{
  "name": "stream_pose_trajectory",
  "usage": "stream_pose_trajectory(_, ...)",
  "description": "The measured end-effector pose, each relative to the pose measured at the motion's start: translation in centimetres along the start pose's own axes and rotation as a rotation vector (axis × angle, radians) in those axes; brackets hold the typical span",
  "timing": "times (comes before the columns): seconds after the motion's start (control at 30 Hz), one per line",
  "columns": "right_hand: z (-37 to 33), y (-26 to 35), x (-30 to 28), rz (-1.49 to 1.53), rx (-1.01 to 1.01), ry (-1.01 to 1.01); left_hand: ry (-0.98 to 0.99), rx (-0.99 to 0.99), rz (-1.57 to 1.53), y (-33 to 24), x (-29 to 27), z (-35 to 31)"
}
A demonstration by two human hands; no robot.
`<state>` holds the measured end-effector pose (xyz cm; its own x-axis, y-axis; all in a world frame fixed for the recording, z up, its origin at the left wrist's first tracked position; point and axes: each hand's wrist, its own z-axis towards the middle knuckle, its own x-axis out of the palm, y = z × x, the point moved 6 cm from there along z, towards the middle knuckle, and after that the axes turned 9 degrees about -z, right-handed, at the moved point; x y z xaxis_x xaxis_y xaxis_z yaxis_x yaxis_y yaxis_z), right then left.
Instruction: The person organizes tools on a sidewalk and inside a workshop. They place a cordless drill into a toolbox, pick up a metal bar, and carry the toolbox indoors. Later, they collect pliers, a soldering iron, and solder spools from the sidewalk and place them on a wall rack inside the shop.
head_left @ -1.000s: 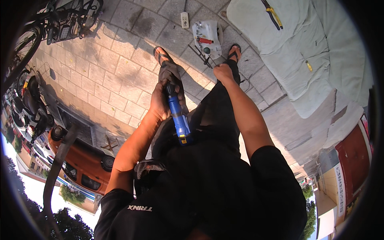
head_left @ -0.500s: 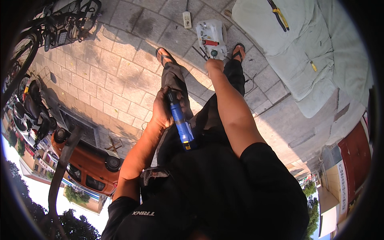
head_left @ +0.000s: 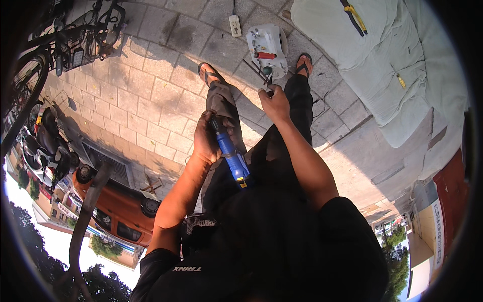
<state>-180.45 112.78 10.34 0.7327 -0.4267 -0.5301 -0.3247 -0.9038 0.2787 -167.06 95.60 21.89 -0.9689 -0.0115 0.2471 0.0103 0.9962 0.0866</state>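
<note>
My left hand [head_left: 207, 138] is wrapped round the black nose of a blue die grinder [head_left: 233, 160], which slants across my lap with its rear end toward my body. Out in front, between my feet, my right hand [head_left: 276, 104] is closed, its thumb and fingers pinched at a small dark piece [head_left: 271, 92] too small to name. Just past those fingers lies a clear plastic tray [head_left: 283, 48]. It holds a red cylinder [head_left: 264, 55] and several small metal parts. A dark green rounded thing [head_left: 267, 70] is at its near edge, beside thin dark rods [head_left: 255, 71].
A white power strip [head_left: 235, 25] lies on the paving left of the tray. Pale cloth [head_left: 372, 65] at the right bears yellow-handled pliers [head_left: 355, 17] and a small yellow-handled tool [head_left: 401, 80]. Bicycles [head_left: 75, 50], motorbikes [head_left: 50, 136] and an orange vehicle [head_left: 118, 211] stand at left.
My right hand has drawn back from the tray toward my body, with a small dark piece now showing at its fingertips. My left hand keeps its hold on the die grinder.
</note>
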Motion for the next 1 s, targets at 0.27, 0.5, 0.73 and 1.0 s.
stream_pose_trajectory(0.27, -11.6, 3.6, -7.6, 0.212, -0.201, 0.599, 0.384, 0.310, 0.298, 2.7, 9.9, 1.8)
stream_pose_trajectory(0.5, 4.5, -6.6, -13.8, -0.219, -0.122, -0.029, 0.196, 0.143, 0.420, 2.7, 5.8, 4.0)
stream_pose_trajectory(0.73, 18.6, -10.2, -7.3, -0.595, -0.212, -0.022, 0.047, 0.225, 0.522, 0.7, 1.9, 4.8)
stream_pose_trajectory(1.0, 27.8, -6.0, -1.4, -0.562, -0.184, 0.190, -0.039, 0.246, 0.549, 1.9, -1.2, 5.6)
